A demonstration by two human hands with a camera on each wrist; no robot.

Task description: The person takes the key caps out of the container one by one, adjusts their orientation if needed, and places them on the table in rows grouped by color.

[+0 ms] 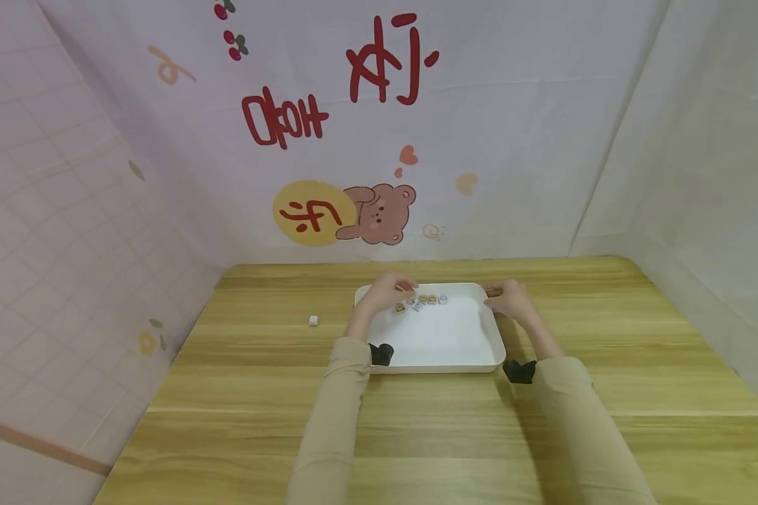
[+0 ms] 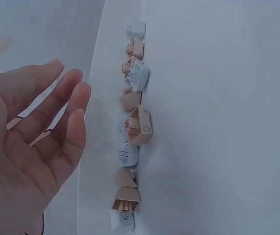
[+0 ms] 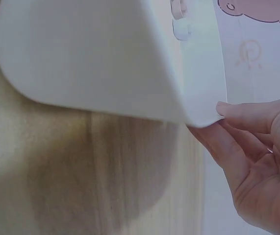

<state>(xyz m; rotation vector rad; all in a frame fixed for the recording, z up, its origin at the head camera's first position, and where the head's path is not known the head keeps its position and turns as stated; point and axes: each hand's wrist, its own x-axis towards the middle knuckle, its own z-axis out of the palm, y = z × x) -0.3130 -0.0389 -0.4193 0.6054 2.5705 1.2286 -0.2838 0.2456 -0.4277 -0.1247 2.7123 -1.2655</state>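
A white tray [image 1: 445, 337] holds several brown and white keycaps [image 1: 432, 299], gathered in a row along its far wall. In the left wrist view, some keycaps [image 2: 139, 126] lie on their sides or show their hollow undersides. My left hand [image 1: 387, 291] hovers at the tray's far left; its fingers [image 2: 71, 127] are loosely bent, hold nothing and stand apart from the keycaps. At the far right corner, my right hand [image 1: 512, 300] pinches the tray rim between the thumb on top and fingers underneath. That side of the tray [image 3: 90, 58] appears raised, with shadow on the table below.
A single white keycap [image 1: 314, 320] lies on the wooden table [image 1: 246, 393], left of the tray. Behind the table hangs a pale cloth backdrop [image 1: 512, 126] with a bear print and red characters. A dark wrist strap piece [image 1: 520, 372] shows at the right sleeve.
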